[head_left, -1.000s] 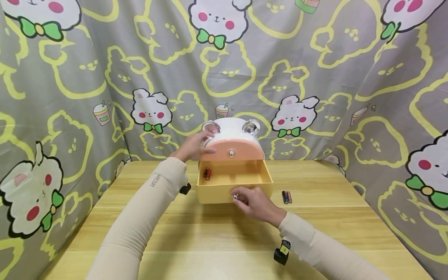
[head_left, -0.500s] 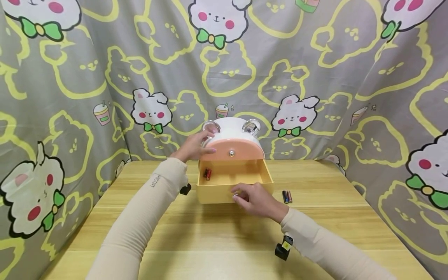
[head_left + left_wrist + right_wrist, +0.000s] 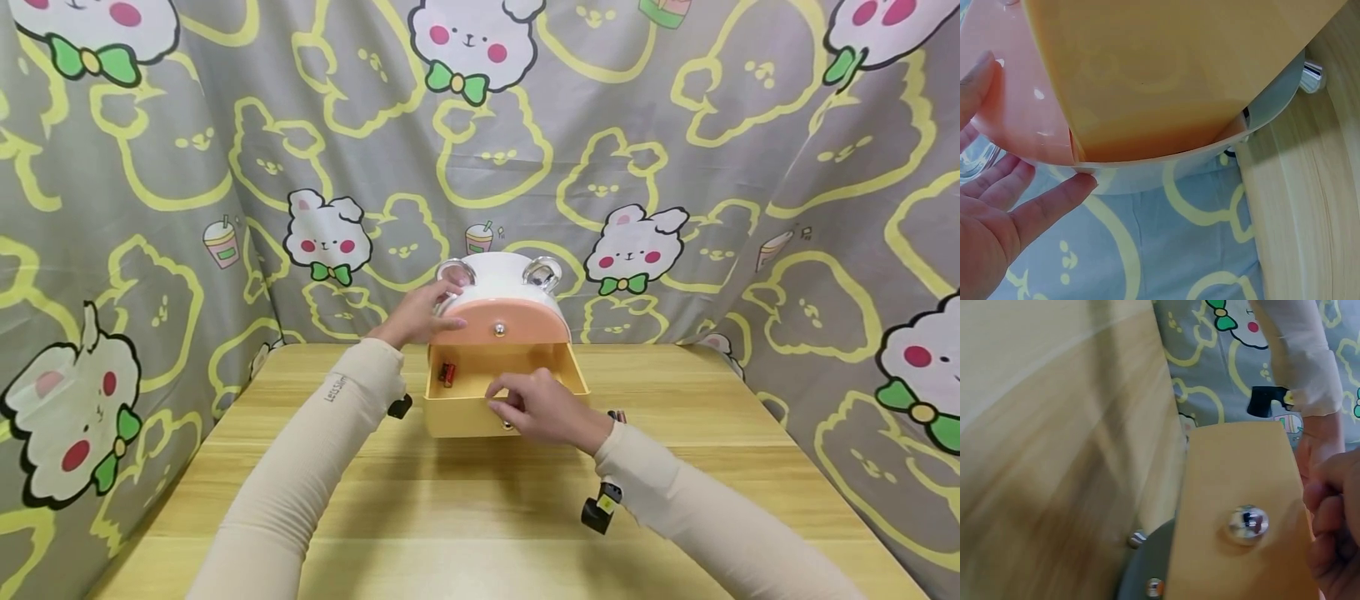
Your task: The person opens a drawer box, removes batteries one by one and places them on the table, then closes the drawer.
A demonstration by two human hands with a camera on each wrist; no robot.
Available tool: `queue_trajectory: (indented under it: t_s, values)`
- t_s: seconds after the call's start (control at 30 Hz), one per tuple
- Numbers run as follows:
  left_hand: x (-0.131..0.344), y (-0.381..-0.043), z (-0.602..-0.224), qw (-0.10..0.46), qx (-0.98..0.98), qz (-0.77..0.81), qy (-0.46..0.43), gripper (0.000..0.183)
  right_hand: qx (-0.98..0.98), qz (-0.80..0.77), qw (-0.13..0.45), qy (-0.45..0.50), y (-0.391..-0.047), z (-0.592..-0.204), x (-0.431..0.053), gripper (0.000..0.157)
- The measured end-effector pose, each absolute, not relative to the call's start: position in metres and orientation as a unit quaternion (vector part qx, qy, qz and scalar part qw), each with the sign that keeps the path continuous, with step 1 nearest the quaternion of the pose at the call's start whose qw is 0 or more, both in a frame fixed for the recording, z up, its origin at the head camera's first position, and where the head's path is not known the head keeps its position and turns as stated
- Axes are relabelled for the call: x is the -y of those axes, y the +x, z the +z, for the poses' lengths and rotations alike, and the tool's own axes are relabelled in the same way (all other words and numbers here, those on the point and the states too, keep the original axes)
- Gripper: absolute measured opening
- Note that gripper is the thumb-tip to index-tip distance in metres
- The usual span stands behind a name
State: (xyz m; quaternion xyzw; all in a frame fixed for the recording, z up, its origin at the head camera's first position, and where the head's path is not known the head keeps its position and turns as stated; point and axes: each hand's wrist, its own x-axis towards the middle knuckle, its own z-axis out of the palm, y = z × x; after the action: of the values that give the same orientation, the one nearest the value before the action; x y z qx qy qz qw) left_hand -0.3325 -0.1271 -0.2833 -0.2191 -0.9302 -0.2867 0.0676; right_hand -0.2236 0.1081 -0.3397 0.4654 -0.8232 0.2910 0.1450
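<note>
A white, rounded drawer cabinet (image 3: 498, 279) with clear, ear-like loops stands near the back of the table. Its yellow lower drawer (image 3: 461, 417) is pulled out, and its orange upper drawer (image 3: 517, 321) is closed. Several red and black batteries (image 3: 447, 374) lie at the left inside the yellow drawer. My left hand (image 3: 422, 312) rests against the cabinet's left side, thumb on the orange front and index finger straight along the rim. My right hand (image 3: 542, 406), fingers loosely bent and holding nothing, hovers at the yellow drawer's front edge, apart from its silver knob (image 3: 1248, 525).
More batteries (image 3: 617, 416) lie on the wooden table (image 3: 450, 517) right of the drawer, mostly hidden behind my right wrist. A patterned curtain (image 3: 375, 125) hangs behind and on both sides. Small black devices (image 3: 600, 508) are strapped to both wrists.
My right hand has let go of the yellow drawer's knob and risen slightly to its front edge. The drawer stays pulled out, and my left hand keeps its place on the cabinet.
</note>
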Motion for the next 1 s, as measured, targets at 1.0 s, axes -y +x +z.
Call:
queue_trajectory:
  t_s: [1.0]
  values:
    - [0.128, -0.33, -0.284, 0.059, 0.929, -0.3, -0.208, 0.059, 0.899, 0.117, -0.04, 0.421, -0.287, -0.287, -0.085, 0.014]
